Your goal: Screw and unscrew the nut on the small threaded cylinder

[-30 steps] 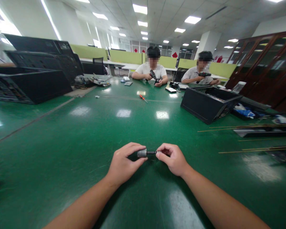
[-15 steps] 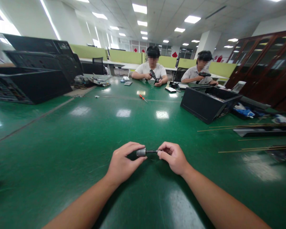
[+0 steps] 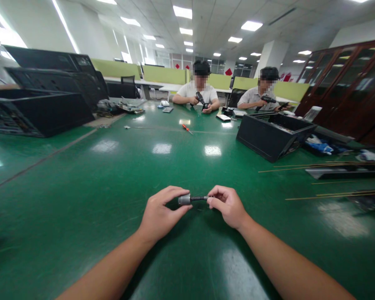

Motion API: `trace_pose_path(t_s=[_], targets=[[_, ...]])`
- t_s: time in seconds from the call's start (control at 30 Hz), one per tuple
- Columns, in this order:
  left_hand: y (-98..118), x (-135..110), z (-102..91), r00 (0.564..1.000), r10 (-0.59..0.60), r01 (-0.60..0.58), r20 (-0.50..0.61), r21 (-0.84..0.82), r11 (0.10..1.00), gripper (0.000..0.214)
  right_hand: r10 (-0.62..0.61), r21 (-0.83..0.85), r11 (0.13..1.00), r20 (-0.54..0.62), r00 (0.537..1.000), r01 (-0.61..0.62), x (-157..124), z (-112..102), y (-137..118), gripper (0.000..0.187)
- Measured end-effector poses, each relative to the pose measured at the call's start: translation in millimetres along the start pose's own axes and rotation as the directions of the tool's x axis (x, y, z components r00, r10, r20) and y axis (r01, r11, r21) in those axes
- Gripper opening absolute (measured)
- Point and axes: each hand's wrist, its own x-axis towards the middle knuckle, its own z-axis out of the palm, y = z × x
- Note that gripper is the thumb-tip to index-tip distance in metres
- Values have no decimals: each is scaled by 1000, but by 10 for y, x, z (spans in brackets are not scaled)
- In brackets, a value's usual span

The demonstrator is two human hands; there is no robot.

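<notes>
Head view of a green work table. The left hand pinched a small grey cylinder between thumb and fingers; the right hand pinched the far end of a thin dark shaft that ran out of the cylinder toward it. The piece was held level, low over the table's near middle, between the two hands. Most of the cylinder's length was hidden by the left hand's fingers, and the shaft's tip was lost inside the right hand's grip, so what sat at that end could not be made out. Whether the piece touched the table could not be told.

Both forearms were cut off by the lower edge. Two co-workers sat at the far side: one person held a dark tool, the other person held a similar tool; their faces were blurred. One red-handled screwdriver lay alone, well apart from the hands. One open black case stood at right; three stacked black cases at left ran out of the picture. Several thin brass-coloured rods lay at right, their far ends cut off; their count was unclear. Small items near the co-workers were too small to identify.
</notes>
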Motion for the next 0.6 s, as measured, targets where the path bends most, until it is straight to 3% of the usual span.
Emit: trace_pose_path(t_s=[0.43, 0.6], targets=[[24, 13, -12, 999, -46, 46, -6, -1, 999, 23, 30, 100, 995, -8, 1000, -29, 15, -11, -19, 12], [-2, 10, -19, 987, -160, 160, -14, 8, 987, 28, 107, 392, 918, -88, 990, -64, 69, -36, -4, 14]])
